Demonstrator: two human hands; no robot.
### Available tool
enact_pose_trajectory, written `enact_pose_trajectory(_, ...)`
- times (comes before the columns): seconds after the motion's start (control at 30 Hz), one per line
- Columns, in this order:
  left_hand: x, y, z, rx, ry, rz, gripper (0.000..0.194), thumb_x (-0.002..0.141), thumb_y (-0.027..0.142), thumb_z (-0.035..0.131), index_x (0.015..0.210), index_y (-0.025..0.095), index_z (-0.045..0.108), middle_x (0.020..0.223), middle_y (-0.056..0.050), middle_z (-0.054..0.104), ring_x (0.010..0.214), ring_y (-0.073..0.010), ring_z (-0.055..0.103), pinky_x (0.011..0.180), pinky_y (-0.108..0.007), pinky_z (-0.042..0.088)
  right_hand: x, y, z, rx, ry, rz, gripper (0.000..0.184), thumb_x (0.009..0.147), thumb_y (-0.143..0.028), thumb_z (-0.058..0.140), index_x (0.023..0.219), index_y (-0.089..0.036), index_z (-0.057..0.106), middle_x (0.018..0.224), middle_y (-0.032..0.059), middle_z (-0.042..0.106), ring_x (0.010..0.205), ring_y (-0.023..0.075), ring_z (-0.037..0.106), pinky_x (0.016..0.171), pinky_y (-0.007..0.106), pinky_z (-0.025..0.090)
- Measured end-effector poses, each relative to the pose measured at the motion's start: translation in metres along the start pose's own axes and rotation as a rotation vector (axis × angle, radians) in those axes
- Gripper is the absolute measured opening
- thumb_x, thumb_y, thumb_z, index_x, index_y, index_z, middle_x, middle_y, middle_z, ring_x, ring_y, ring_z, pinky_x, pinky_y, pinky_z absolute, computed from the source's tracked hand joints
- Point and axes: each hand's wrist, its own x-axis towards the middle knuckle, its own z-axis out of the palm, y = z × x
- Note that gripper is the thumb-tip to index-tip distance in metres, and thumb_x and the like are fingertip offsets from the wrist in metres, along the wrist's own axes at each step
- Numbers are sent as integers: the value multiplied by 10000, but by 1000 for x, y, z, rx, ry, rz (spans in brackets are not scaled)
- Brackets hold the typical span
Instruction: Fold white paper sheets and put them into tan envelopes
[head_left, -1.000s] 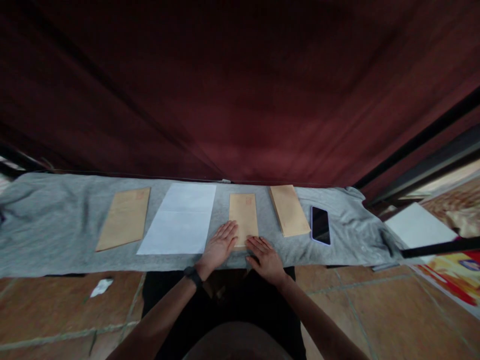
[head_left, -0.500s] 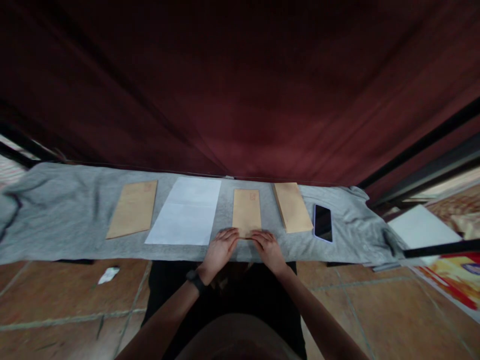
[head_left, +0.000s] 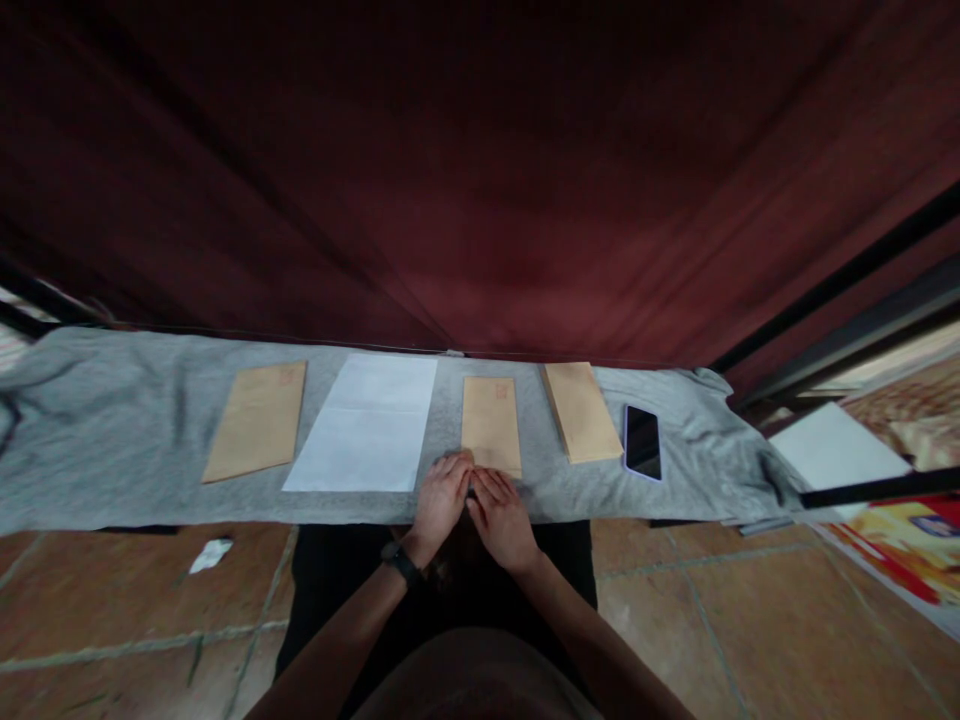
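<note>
A brown paper envelope (head_left: 491, 415) with a small red printed mark lies flat in front of me, its near edge at my fingers. My left hand (head_left: 441, 495), a dark watch on its wrist, is closed at the near left corner of that envelope. Beside it, my right hand (head_left: 501, 515) has its fingers bent together against the near edge, tips close to the left fingertips. The hands hide that corner, so the exact grip is partly covered. White paper (head_left: 367, 425) with a crease across it lies to the left. To the right is a stack of brown envelopes (head_left: 585, 412).
Grey cloth (head_left: 150, 400) covers the narrow bench. Another brown envelope (head_left: 259, 420) lies left of the paper, and a phone (head_left: 643, 442) right of the stack. A dark red curtain (head_left: 480, 220) hangs behind. A white scrap (head_left: 211, 555) lies on the tiled floor.
My right hand has slid left along the envelope's near edge, from its right corner to beside my left hand. The left hand stays at the left corner.
</note>
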Motion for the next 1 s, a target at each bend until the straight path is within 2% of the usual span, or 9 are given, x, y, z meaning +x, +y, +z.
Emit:
enact_pose_trajectory(0.13,1,-2,0,-30,-6,-10,222,1004,214,404,961,219,621,1044,-67,672,973,-234,612,875,-399,509,-11,-6,8,-72,14,70,470,1020,-299,439,1471,-173,470,1466,112,535,1370,269,481,1162,493,369)
enact_pose_trajectory(0.37,1,-2,0,-85,8,-37,187,999,221,441,933,215,616,1077,-61,685,992,-224,620,886,-388,505,-28,32,-18,-175,29,111,431,1034,-244,403,1448,-177,502,1461,90,542,1358,230,500,1191,454,316)
enact_pose_trajectory(0.5,1,-3,-2,-93,27,-30,163,981,197,472,945,212,630,1090,-62,697,1021,-225,631,904,-391,512,-34,43,-26,-219,37,108,435,1040,-235,385,1454,-161,492,1451,86,553,1351,225,507,1193,440,307)
enact_pose_trajectory(0.6,3,7,1,-23,17,6,246,962,133,446,1080,202,650,1174,-79,692,1115,-234,621,962,-410,501,-35,43,-25,-235,50,102,443,1035,-247,390,1459,-162,488,1458,87,546,1353,233,504,1195,444,306)
enact_pose_trajectory(0.67,6,20,7,5,-38,104,344,965,126,415,1239,190,613,1319,-90,642,1261,-224,557,1060,-413,451,-36,43,-21,-247,61,98,448,1028,-247,396,1455,-153,493,1457,97,546,1354,241,503,1198,458,302)
enact_pose_trajectory(0.8,17,49,29,14,-235,337,453,1026,323,381,1452,191,461,1535,-72,466,1441,-175,380,1196,-389,302,-39,46,-15,-264,82,70,439,1005,-201,388,1398,-92,549,1410,150,583,1362,251,492,1195,473,312)
enact_pose_trajectory(0.9,28,55,41,47,-284,325,518,1046,417,314,1504,186,391,1579,-69,400,1474,-160,319,1229,-387,224,-40,48,-14,-268,80,48,432,995,-173,389,1381,-98,569,1384,147,607,1371,255,481,1190,479,319)
enact_pose_trajectory(1.0,41,44,45,100,-260,271,555,1042,447,304,1513,164,378,1591,-85,374,1493,-178,279,1238,-398,194,-40,47,-16,-253,73,63,433,1004,-179,397,1408,-136,549,1384,112,613,1360,253,496,1194,476,312)
